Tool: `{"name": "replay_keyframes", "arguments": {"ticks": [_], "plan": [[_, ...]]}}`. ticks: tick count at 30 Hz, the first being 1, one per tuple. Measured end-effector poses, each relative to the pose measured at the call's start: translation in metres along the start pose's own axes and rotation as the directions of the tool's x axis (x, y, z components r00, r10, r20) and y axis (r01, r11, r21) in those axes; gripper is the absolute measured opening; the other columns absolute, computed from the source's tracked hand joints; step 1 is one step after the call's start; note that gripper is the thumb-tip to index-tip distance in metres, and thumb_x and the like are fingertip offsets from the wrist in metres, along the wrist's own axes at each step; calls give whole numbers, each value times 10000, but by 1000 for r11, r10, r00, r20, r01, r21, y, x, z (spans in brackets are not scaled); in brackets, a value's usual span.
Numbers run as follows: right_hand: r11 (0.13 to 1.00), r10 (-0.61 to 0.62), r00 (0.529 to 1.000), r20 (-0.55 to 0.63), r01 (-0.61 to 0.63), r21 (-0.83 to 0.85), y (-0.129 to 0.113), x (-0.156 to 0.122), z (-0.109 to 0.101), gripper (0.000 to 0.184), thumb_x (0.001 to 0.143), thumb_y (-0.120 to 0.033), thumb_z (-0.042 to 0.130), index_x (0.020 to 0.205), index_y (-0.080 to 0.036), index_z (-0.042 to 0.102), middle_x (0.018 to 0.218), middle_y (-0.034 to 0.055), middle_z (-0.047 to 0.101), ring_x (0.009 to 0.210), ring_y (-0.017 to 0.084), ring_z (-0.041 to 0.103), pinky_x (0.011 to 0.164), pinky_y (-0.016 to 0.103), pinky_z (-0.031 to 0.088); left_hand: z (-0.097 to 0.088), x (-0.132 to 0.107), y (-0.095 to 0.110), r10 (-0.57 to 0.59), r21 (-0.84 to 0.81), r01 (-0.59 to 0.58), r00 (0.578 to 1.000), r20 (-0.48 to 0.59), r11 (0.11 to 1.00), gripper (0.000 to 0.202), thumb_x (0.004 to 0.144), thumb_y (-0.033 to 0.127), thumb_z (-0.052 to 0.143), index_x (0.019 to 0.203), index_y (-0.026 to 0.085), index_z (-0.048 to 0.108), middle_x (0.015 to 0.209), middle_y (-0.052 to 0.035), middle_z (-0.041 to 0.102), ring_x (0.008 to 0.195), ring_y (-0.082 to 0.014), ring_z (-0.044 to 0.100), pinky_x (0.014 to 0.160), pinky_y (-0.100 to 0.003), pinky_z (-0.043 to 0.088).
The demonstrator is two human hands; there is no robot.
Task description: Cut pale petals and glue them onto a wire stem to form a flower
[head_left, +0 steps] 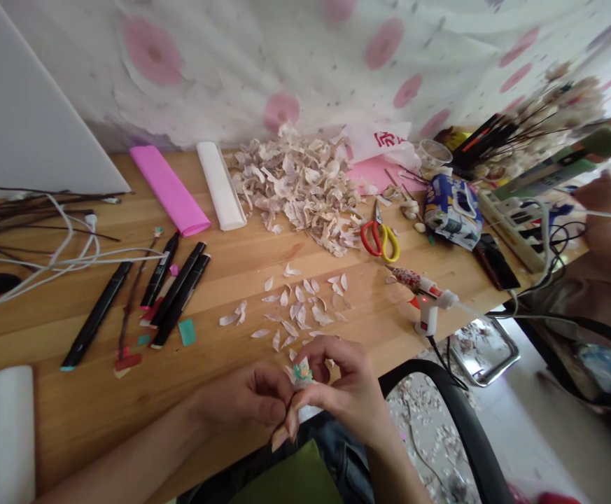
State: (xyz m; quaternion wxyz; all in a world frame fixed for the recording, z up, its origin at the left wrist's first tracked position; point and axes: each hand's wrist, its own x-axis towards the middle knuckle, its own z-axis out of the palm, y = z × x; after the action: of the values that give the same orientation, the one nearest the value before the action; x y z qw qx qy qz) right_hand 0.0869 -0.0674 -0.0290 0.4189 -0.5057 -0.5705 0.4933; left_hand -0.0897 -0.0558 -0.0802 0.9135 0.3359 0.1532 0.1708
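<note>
At the table's near edge my two hands meet around a small handmade flower (302, 372) with a teal and yellowish centre and pale petal pieces at its base. My left hand (253, 395) is closed in a pinch below the flower head, where a thin dark stem shows in part. My right hand (344, 381) curls around the flower from the other side, thumb and fingers pressed at its base. Just beyond the hands lie several loose pale petals (299, 311). Behind them rises a big heap of the same petals (299, 182).
To the right are scissors (376, 236), a lit glue gun (425, 297), a wipes pack (452, 206) and a phone (497, 260). Black markers (179, 297), a pink paper roll (171, 189) and white cables (68, 241) lie left. A co-worker's arm (607, 217) is at far right.
</note>
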Motion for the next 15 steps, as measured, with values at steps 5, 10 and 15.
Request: {"name": "replay_keyframes", "arguments": {"ticks": [5, 10, 15], "plan": [[1000, 5, 1000, 22, -6, 28, -2, 0, 2, 412, 735, -586, 837, 724, -198, 698, 537, -59, 493, 488, 108, 456, 462, 220, 366, -2, 0, -7, 31, -20, -31, 999, -8, 999, 505, 698, 673, 782, 587, 185, 714, 522, 5, 594, 555, -147, 542, 631, -291, 412], [1000, -15, 1000, 12, 15, 4, -3, -3, 1, 344, 770, -517, 837, 768, -197, 710, 546, -59, 507, 491, 106, 470, 472, 214, 385, -6, 2, -15, 101, -75, -102, 995, -16, 992, 475, 720, 606, 807, 557, 189, 648, 530, 37, 599, 509, -109, 529, 650, -287, 446], [1000, -25, 1000, -7, 25, -1, -3, -4, 6, 310, 822, -481, 801, 739, -199, 701, 526, -54, 532, 466, 104, 483, 454, 206, 403, -13, 6, -29, 199, -153, -199, 980, -14, 968, 426, 773, 522, 804, 588, 186, 620, 533, 36, 599, 502, -101, 524, 640, -278, 468]]}}
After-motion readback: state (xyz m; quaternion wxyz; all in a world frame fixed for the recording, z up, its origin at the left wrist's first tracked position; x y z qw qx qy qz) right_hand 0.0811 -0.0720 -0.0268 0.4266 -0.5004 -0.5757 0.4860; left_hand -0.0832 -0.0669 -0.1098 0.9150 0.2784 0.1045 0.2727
